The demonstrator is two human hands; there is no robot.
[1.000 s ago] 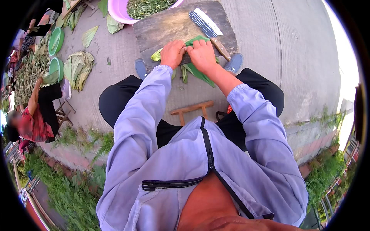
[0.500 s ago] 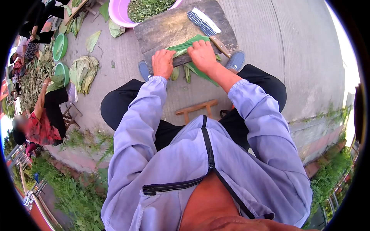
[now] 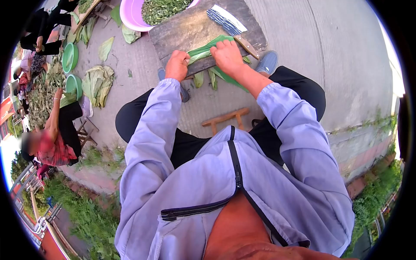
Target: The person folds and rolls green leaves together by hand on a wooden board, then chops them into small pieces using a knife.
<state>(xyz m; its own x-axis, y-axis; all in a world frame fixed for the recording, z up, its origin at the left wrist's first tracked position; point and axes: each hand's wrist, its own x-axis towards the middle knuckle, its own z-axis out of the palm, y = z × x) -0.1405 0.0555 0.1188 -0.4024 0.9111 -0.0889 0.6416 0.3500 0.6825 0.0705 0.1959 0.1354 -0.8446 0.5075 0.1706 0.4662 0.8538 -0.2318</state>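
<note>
The left hand has shifted away from the right hand; both now hold the folded green leaf along the near edge of the worktop, so it seems drawn out lengthwise, while the cleaver lies across the worktop's far side

Left hand moved away from right hand, green leaf came into view, stretched between them
</note>
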